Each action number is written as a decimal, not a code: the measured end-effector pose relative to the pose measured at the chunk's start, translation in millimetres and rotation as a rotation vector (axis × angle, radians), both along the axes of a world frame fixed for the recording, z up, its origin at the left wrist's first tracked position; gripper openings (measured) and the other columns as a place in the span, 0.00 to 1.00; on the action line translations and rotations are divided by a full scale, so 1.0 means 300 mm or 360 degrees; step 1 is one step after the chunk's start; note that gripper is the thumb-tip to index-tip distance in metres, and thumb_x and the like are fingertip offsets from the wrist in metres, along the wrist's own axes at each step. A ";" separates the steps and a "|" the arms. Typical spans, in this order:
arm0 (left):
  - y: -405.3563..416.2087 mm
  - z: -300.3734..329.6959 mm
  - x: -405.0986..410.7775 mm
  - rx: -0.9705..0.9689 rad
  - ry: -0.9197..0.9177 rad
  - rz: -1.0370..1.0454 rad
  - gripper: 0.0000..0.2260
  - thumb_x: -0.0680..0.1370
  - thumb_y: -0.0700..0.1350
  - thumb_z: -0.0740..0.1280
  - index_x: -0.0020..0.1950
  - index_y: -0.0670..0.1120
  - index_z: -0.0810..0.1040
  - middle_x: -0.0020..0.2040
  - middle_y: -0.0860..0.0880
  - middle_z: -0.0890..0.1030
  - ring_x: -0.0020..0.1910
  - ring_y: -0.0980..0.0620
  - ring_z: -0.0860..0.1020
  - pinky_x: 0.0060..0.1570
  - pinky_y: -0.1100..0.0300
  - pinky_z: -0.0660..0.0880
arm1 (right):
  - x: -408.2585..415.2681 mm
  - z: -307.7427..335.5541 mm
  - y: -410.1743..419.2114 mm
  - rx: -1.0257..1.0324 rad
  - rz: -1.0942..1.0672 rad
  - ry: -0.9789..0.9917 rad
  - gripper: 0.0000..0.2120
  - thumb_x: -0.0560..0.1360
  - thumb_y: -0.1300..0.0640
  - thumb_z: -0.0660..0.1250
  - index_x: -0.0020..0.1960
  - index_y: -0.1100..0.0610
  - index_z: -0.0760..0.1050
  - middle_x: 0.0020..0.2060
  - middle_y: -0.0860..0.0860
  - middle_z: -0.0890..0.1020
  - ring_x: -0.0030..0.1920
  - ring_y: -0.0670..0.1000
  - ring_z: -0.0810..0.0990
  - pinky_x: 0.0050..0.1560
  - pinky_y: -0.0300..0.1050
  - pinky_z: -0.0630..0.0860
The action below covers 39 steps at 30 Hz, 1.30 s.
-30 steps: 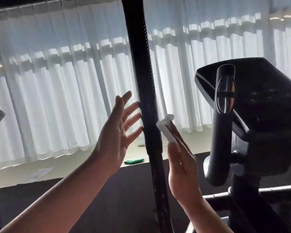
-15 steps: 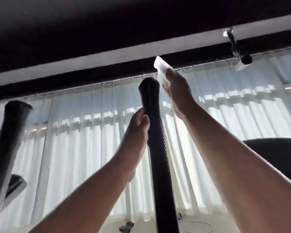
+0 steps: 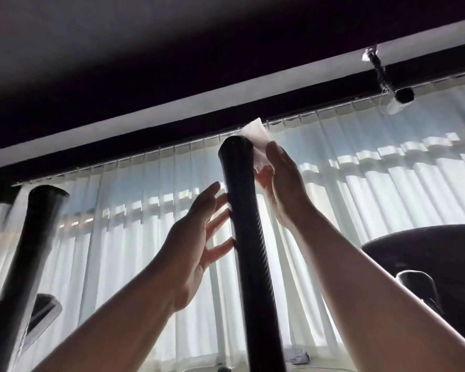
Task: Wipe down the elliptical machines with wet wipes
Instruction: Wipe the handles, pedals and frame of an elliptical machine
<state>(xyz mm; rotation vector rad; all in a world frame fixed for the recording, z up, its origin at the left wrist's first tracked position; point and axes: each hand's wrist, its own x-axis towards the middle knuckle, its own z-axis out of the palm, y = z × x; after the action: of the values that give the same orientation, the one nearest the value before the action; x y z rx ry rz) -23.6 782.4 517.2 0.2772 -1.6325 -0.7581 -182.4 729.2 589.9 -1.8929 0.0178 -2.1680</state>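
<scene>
Both forearms are bare to the frame's lower edge; the left hand [image 3: 196, 237] and right hand [image 3: 285, 183] wear no gloves, rings or watches.

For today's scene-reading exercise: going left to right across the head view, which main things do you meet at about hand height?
second handlebar → left hand → ribbed handlebar → right hand holding the wet wipe → dark console
</scene>
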 end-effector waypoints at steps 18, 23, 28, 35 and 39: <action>0.089 -0.166 0.024 -0.0010 0.0032 -0.0276 0.15 0.85 0.47 0.53 0.68 0.63 0.69 0.60 0.67 0.74 0.71 0.63 0.67 0.74 0.54 0.63 | 0.117 -0.632 0.195 0.0231 -0.0221 -0.0069 0.14 0.70 0.41 0.62 0.44 0.43 0.85 0.40 0.41 0.85 0.45 0.37 0.82 0.47 0.29 0.74; 0.029 -0.411 0.077 0.0122 -0.0030 -0.0455 0.17 0.76 0.55 0.59 0.66 0.64 0.71 0.66 0.65 0.76 0.69 0.64 0.71 0.72 0.54 0.66 | 0.164 -0.878 0.232 0.0387 -0.0351 -0.0092 0.26 0.70 0.32 0.65 0.50 0.54 0.78 0.40 0.40 0.84 0.43 0.36 0.81 0.45 0.26 0.73; 0.001 -0.561 0.104 0.0170 -0.0098 -0.0583 0.19 0.78 0.56 0.60 0.69 0.63 0.69 0.68 0.64 0.75 0.69 0.64 0.70 0.69 0.52 0.67 | 0.181 -1.068 0.247 0.0555 -0.0387 -0.0162 0.17 0.82 0.47 0.58 0.63 0.53 0.80 0.60 0.49 0.82 0.65 0.48 0.77 0.64 0.38 0.72; -0.037 -0.764 0.114 0.0405 -0.0053 -0.0662 0.20 0.77 0.54 0.58 0.70 0.59 0.70 0.67 0.60 0.77 0.69 0.61 0.72 0.70 0.48 0.66 | 0.216 -1.260 0.303 0.0788 -0.0698 -0.0064 0.20 0.82 0.54 0.52 0.71 0.56 0.70 0.68 0.44 0.76 0.72 0.46 0.69 0.73 0.45 0.64; -0.060 -0.806 0.111 0.0399 -0.0010 -0.0670 0.20 0.78 0.52 0.58 0.70 0.55 0.70 0.67 0.57 0.77 0.69 0.59 0.73 0.68 0.51 0.69 | 0.218 -1.226 0.371 0.0877 -0.0730 -0.0036 0.21 0.81 0.46 0.55 0.68 0.55 0.73 0.63 0.45 0.80 0.68 0.46 0.74 0.70 0.44 0.68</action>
<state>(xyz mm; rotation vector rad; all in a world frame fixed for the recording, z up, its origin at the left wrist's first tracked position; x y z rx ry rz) 9.9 764.4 275.4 0.1114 -1.6213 -1.2867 -116.9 840.6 222.0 -1.6416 1.0223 -2.1321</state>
